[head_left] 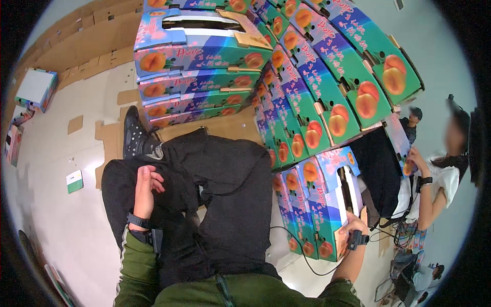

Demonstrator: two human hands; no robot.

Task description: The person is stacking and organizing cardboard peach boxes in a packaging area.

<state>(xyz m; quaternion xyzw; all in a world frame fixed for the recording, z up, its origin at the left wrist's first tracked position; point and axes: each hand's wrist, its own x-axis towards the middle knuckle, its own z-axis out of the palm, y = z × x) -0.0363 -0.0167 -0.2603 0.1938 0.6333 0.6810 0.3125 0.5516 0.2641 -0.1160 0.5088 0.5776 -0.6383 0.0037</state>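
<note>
My left hand (148, 187) hovers over my left thigh, holding nothing, its fingers loosely bent and apart. On the right, my right hand (354, 224) grips the near end of a peach carton (323, 217), by the tan flap beside its top opening. That carton is blue, pink and green with peach pictures, and tops a low stack at my right side. Part of my right fingers is hidden at the opening. Each wrist wears a dark strap with a small device.
Taller stacks of matching cartons (176, 59) stand ahead, with a long leaning row (327, 100) on the right. Cardboard sheets (110, 146) cover parts of the floor. A co-worker (434, 189) handles a carton at the right. A black cable (307, 261) loops beside my right arm.
</note>
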